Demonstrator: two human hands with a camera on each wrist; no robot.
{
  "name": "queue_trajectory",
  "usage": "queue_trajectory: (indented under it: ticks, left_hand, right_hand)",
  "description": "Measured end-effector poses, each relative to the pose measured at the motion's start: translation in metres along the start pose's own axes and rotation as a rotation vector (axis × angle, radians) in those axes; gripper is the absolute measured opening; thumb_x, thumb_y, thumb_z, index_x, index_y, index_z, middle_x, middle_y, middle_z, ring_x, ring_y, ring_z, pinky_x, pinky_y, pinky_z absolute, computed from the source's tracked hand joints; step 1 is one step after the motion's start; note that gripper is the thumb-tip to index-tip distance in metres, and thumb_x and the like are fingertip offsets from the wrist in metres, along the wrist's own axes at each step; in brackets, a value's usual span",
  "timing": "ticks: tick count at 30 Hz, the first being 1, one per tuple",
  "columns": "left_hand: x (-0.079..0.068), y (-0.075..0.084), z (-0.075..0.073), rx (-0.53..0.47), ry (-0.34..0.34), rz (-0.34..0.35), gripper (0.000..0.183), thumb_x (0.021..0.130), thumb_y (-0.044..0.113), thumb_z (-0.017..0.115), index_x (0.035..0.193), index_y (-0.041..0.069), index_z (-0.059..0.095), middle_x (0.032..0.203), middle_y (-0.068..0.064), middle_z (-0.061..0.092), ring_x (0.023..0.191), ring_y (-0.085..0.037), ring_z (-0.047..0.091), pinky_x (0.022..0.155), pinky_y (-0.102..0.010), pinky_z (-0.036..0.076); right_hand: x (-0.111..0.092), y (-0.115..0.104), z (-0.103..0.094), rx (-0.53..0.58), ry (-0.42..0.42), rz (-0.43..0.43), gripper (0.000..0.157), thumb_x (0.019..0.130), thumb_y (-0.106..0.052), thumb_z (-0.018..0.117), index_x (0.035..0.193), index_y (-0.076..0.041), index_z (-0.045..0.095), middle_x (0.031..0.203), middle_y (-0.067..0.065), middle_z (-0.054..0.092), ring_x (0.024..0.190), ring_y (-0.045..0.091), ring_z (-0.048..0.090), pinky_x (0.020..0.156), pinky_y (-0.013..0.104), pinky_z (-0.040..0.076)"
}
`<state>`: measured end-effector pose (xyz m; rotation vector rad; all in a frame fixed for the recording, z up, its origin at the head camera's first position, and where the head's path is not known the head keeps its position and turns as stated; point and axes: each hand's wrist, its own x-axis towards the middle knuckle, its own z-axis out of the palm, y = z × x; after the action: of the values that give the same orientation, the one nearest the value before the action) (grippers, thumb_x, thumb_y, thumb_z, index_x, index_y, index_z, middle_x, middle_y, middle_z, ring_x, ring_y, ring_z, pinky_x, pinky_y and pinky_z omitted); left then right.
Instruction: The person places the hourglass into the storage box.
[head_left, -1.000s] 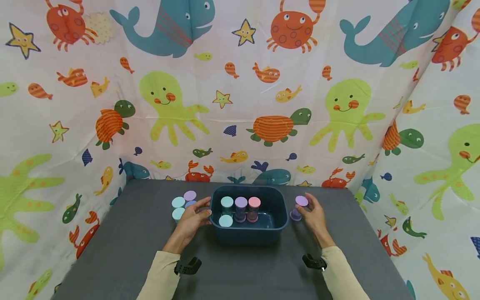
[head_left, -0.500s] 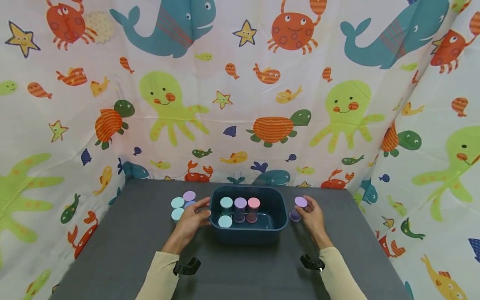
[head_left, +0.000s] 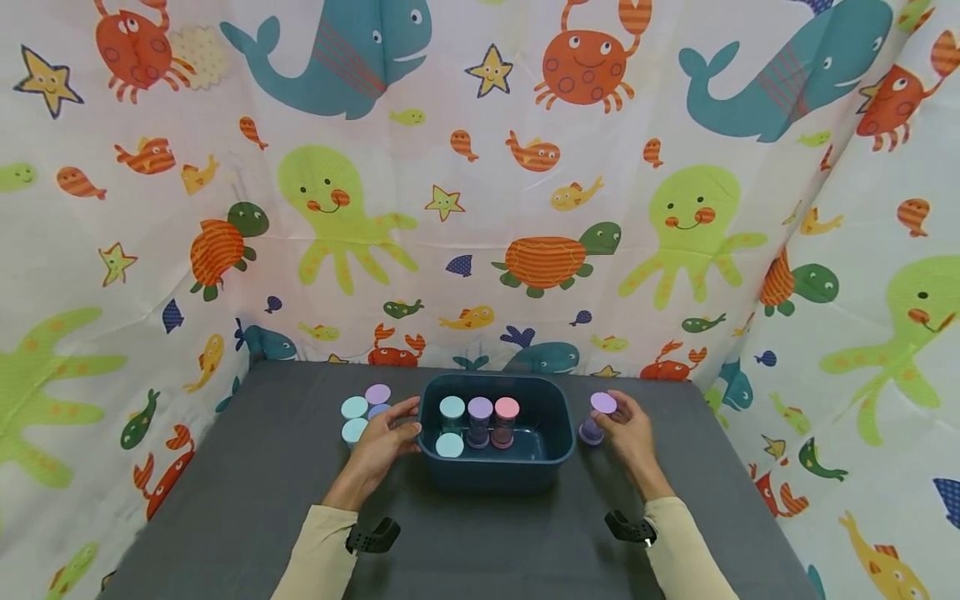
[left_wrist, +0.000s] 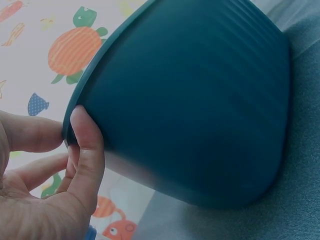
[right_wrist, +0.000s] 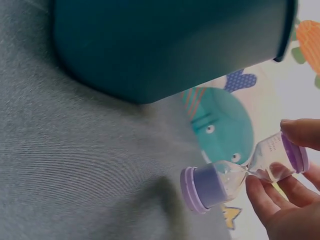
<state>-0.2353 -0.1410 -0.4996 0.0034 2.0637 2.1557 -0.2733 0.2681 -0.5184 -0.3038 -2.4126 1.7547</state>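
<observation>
A dark blue plastic bin point(head_left: 498, 477) stands mid-table. My left hand point(head_left: 377, 450) pinches its left rim between thumb and fingers, close up in the left wrist view point(left_wrist: 60, 185). Right of the bin, my right hand point(head_left: 628, 435) holds a sand timer point(head_left: 602, 403) with purple caps by its upper end. In the right wrist view, purple sand fills the lower bulb of that sand timer point(right_wrist: 232, 175); whether its base touches the table I cannot tell. Inside the bin are several sand timers: two teal-capped point(head_left: 452, 407), one purple point(head_left: 481, 407), one pink point(head_left: 507, 408).
Left of the bin, partly behind my left hand, several more sand timers point(head_left: 355, 407) with teal, purple and blue caps stand together. A grey cloth point(head_left: 480, 550) covers the table. A sea-animal printed curtain point(head_left: 480, 208) rises at the back and sides.
Both hands keep their hold, the left on the bin's rim and the right on the sand timer. Only a very slight shift of the whole view shows.
</observation>
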Motion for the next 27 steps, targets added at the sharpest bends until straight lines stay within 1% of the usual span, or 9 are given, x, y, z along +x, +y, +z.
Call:
queue_trajectory:
  ticks: [2, 3, 6, 8, 9, 17, 20, 25, 27]
  left_hand:
    - [0.0, 0.0, 0.0, 0.004, 0.001, 0.008, 0.049, 0.096, 0.001, 0.054, 0.145, 0.006, 0.046, 0.139, -0.021, 0.047, 0.111, -0.036, 0.055, 0.074, -0.027, 0.056]
    - [0.0, 0.0, 0.001, 0.004, 0.001, 0.009, 0.049, 0.096, 0.001, 0.054, 0.145, 0.006, 0.047, 0.139, -0.021, 0.047, 0.112, -0.036, 0.055, 0.074, -0.027, 0.056]
    - [0.0, -0.001, 0.001, 0.004, 0.007, 0.005, 0.048, 0.096, 0.002, 0.055, 0.144, 0.007, 0.048, 0.138, -0.019, 0.048, 0.11, -0.034, 0.056, 0.074, -0.028, 0.056]
    - [-0.001, -0.001, 0.001, 0.008, 0.01, -0.001, 0.049, 0.096, 0.002, 0.055, 0.144, 0.008, 0.048, 0.137, -0.018, 0.048, 0.107, -0.03, 0.057, 0.075, -0.028, 0.056]
    - [-0.001, -0.001, 0.001, 0.01, 0.012, -0.004, 0.049, 0.096, 0.002, 0.055, 0.144, 0.008, 0.048, 0.137, -0.017, 0.048, 0.106, -0.028, 0.057, 0.075, -0.029, 0.056]
    - [0.001, 0.001, 0.001, 0.014, 0.005, 0.009, 0.049, 0.096, 0.003, 0.055, 0.144, 0.007, 0.047, 0.139, -0.019, 0.047, 0.114, -0.038, 0.054, 0.076, -0.029, 0.056]
    - [0.001, 0.0, 0.001, 0.016, 0.001, 0.004, 0.049, 0.096, 0.002, 0.055, 0.145, 0.006, 0.046, 0.138, -0.019, 0.047, 0.113, -0.036, 0.054, 0.076, -0.029, 0.056]
    - [0.001, 0.0, 0.002, 0.016, 0.002, -0.001, 0.049, 0.096, 0.002, 0.055, 0.145, 0.007, 0.046, 0.138, -0.019, 0.047, 0.111, -0.035, 0.055, 0.075, -0.028, 0.056]
    - [0.0, 0.0, 0.002, 0.015, 0.001, -0.003, 0.049, 0.096, 0.003, 0.055, 0.145, 0.007, 0.046, 0.138, -0.019, 0.047, 0.11, -0.034, 0.055, 0.075, -0.027, 0.056]
  right_hand:
    - [-0.002, -0.006, -0.002, 0.009, -0.003, -0.001, 0.059, 0.09, -0.015, 0.071, 0.143, -0.007, 0.046, 0.143, 0.018, 0.052, 0.125, 0.03, 0.052, 0.08, 0.006, 0.043]
    - [-0.003, -0.009, -0.004, 0.009, -0.006, -0.001, 0.058, 0.09, -0.015, 0.071, 0.143, -0.007, 0.046, 0.143, 0.018, 0.052, 0.125, 0.029, 0.053, 0.084, 0.008, 0.045]
    - [-0.008, -0.019, -0.007, 0.015, -0.026, 0.003, 0.059, 0.091, -0.018, 0.07, 0.144, -0.009, 0.045, 0.145, 0.016, 0.051, 0.127, 0.03, 0.052, 0.1, 0.026, 0.048]
    - [-0.011, -0.026, -0.009, 0.016, -0.038, 0.007, 0.06, 0.092, -0.019, 0.069, 0.145, -0.01, 0.044, 0.147, 0.016, 0.05, 0.129, 0.032, 0.052, 0.108, 0.039, 0.045]
    - [-0.012, -0.029, -0.011, 0.018, -0.043, 0.009, 0.06, 0.092, -0.019, 0.069, 0.146, -0.01, 0.044, 0.147, 0.016, 0.05, 0.129, 0.032, 0.052, 0.109, 0.043, 0.043]
    - [-0.022, -0.059, -0.019, 0.047, -0.076, -0.038, 0.062, 0.09, -0.026, 0.072, 0.145, -0.013, 0.046, 0.147, 0.015, 0.049, 0.131, 0.034, 0.05, 0.112, 0.05, 0.038]
    - [-0.027, -0.067, -0.02, 0.044, -0.087, -0.06, 0.063, 0.089, -0.028, 0.072, 0.145, -0.013, 0.046, 0.145, 0.013, 0.051, 0.131, 0.032, 0.051, 0.111, 0.046, 0.041]
    - [-0.033, -0.078, -0.02, 0.053, -0.087, -0.091, 0.063, 0.089, -0.029, 0.073, 0.144, -0.013, 0.048, 0.143, 0.011, 0.054, 0.129, 0.027, 0.053, 0.098, 0.019, 0.048]
    - [-0.036, -0.082, -0.02, 0.051, -0.081, -0.096, 0.063, 0.089, -0.03, 0.073, 0.144, -0.013, 0.048, 0.143, 0.011, 0.054, 0.129, 0.026, 0.053, 0.097, 0.017, 0.048]
